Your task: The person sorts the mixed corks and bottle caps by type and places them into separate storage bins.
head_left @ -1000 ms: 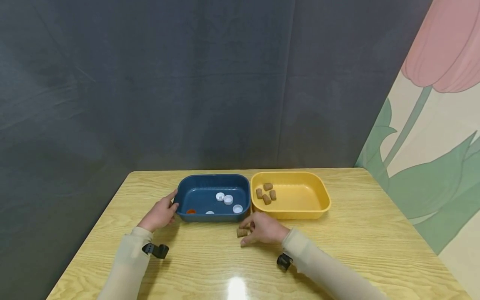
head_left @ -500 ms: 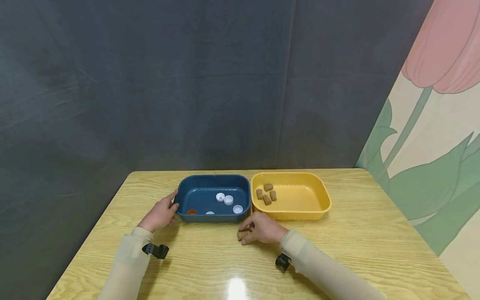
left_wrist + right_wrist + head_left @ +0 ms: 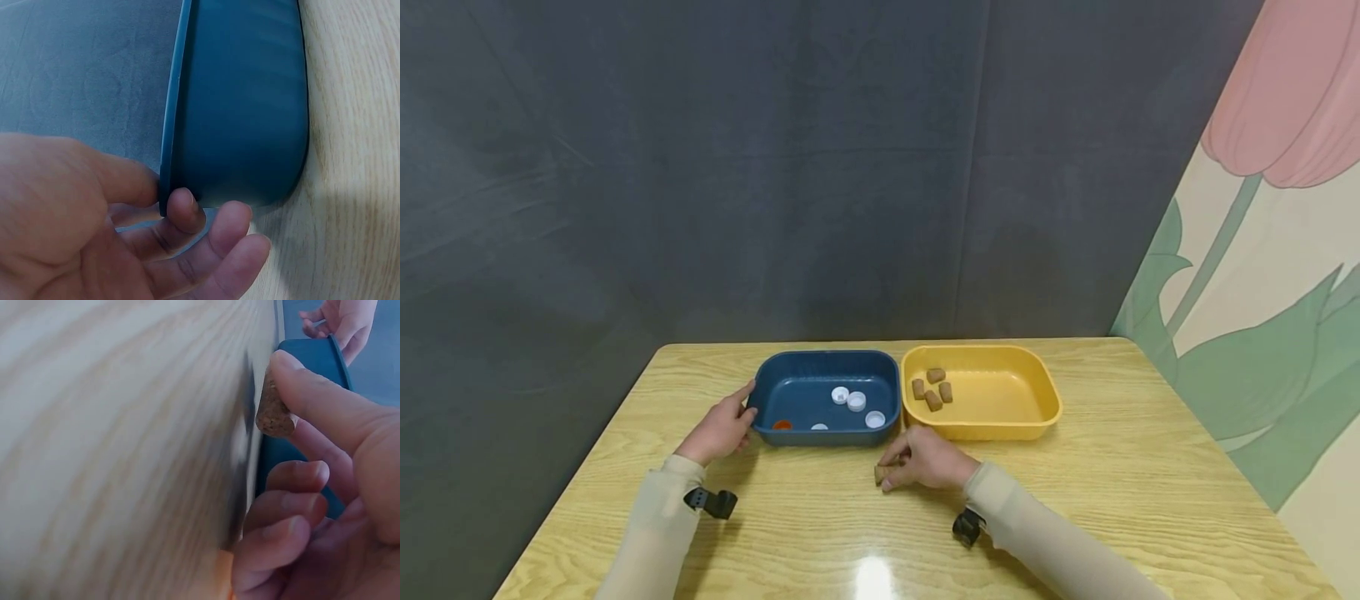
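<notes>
At the left end of the blue tray point(image 3: 850, 437), my left hand point(image 3: 718, 428) grips the rim between thumb and fingers. In the left wrist view the thumb meets the rim point(image 3: 169, 134) near the tray's corner. My right hand point(image 3: 931, 460) pinches a cork point(image 3: 274, 412) between thumb and index finger, in front of the gap between the trays. Its other fingers curl loosely beside it. The fingers cover part of this cork in the head view. The cork is very near the tabletop; whether it touches I cannot tell.
Inside the blue tray lie several white bottle caps point(image 3: 857, 402) and an orange cap point(image 3: 782, 425). The yellow tray point(image 3: 1007, 430) stands beside it on the right, with several corks point(image 3: 933, 400) at its left side. A dark curtain point(image 3: 820, 183) hangs behind the wooden table point(image 3: 805, 525).
My right thumb and fingers have closed in on the cork lying on the table and now pinch it. My left hand and both trays have stayed in place.
</notes>
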The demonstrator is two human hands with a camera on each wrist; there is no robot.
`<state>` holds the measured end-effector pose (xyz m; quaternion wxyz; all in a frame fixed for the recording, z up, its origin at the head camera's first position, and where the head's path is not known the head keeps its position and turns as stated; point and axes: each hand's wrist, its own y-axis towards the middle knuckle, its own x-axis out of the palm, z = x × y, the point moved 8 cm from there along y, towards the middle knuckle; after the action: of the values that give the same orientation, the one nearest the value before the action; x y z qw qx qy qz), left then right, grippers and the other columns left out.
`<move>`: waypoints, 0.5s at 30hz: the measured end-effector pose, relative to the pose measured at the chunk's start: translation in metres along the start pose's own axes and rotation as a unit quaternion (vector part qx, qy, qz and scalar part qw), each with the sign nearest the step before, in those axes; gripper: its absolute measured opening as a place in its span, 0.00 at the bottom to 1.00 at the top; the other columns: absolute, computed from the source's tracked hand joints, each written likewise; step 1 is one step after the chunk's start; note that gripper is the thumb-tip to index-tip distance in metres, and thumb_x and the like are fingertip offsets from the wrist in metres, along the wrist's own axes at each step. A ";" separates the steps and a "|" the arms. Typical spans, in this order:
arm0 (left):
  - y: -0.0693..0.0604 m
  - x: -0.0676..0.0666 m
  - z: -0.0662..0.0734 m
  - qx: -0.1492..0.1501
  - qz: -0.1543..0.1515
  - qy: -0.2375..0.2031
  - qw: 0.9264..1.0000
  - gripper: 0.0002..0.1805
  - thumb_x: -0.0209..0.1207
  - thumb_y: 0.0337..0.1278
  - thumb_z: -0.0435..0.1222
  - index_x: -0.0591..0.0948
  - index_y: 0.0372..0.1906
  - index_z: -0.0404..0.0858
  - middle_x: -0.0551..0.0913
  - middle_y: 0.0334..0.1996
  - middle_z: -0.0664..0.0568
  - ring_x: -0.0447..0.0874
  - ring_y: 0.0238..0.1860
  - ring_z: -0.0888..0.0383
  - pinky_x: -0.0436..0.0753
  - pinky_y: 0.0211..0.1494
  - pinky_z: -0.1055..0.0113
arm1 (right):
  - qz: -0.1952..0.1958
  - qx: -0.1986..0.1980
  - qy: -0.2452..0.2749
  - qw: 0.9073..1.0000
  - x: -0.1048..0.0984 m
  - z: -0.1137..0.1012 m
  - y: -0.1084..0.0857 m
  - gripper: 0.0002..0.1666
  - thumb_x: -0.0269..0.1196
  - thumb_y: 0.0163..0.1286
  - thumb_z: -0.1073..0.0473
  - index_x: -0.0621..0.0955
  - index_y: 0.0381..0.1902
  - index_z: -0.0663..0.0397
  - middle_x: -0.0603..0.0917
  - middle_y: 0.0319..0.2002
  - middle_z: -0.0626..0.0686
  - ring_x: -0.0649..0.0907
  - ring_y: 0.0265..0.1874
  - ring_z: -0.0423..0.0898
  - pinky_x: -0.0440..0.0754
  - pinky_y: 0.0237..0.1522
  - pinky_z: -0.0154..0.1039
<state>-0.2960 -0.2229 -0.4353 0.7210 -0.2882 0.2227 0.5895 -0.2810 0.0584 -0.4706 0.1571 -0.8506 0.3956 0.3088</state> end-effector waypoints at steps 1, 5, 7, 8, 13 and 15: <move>0.000 0.000 0.000 0.000 0.000 -0.001 1.000 0.32 0.42 0.78 0.29 0.48 0.79 0.29 0.71 0.26 0.43 0.71 0.21 0.54 0.74 0.27 0.62 | -0.001 0.001 0.001 1.000 -0.001 -0.001 -0.001 0.10 0.79 0.53 0.57 0.91 0.34 0.49 0.82 0.25 0.40 0.74 0.25 0.35 0.71 0.25 0.29; 0.000 -0.001 0.001 0.001 0.000 -0.001 1.000 0.32 0.42 0.78 0.29 0.48 0.79 0.29 0.71 0.27 0.42 0.71 0.21 0.53 0.73 0.27 0.62 | -0.005 0.015 0.007 1.000 -0.003 -0.005 -0.002 0.10 0.78 0.54 0.57 0.91 0.36 0.48 0.80 0.22 0.42 0.73 0.21 0.34 0.69 0.22 0.29; 0.000 -0.001 0.001 0.001 0.000 -0.001 1.000 0.32 0.42 0.78 0.29 0.48 0.79 0.29 0.72 0.28 0.41 0.71 0.21 0.53 0.74 0.27 0.62 | -0.007 0.018 0.008 1.000 -0.006 -0.008 -0.003 0.11 0.78 0.54 0.56 0.91 0.37 0.49 0.79 0.21 0.43 0.72 0.20 0.35 0.67 0.20 0.29; 0.000 -0.001 0.000 0.000 0.000 0.000 1.000 0.32 0.42 0.78 0.29 0.48 0.79 0.29 0.72 0.28 0.40 0.71 0.21 0.53 0.74 0.27 0.62 | -0.008 0.018 0.010 1.000 -0.007 -0.010 -0.004 0.11 0.78 0.54 0.57 0.91 0.37 0.49 0.79 0.20 0.44 0.72 0.19 0.35 0.67 0.20 0.29; 0.001 0.000 -0.001 -0.001 -0.001 0.001 1.000 0.32 0.42 0.78 0.29 0.48 0.79 0.30 0.72 0.29 0.40 0.72 0.22 0.53 0.74 0.28 0.62 | -0.005 0.007 0.018 1.000 -0.015 -0.019 -0.005 0.10 0.78 0.55 0.57 0.92 0.37 0.48 0.77 0.20 0.43 0.71 0.20 0.36 0.65 0.20 0.29; 0.001 0.000 -0.002 -0.001 -0.001 0.001 1.000 0.32 0.43 0.78 0.29 0.48 0.79 0.30 0.72 0.29 0.40 0.72 0.22 0.53 0.74 0.28 0.62 | -0.002 0.000 0.022 1.000 -0.019 -0.024 -0.006 0.09 0.77 0.56 0.58 0.92 0.36 0.47 0.75 0.19 0.43 0.70 0.20 0.36 0.65 0.21 0.29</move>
<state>-0.2974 -0.2241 -0.4370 0.7209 -0.2900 0.2227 0.5888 -0.2768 0.0612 -0.4399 0.1493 -0.8576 0.3977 0.2900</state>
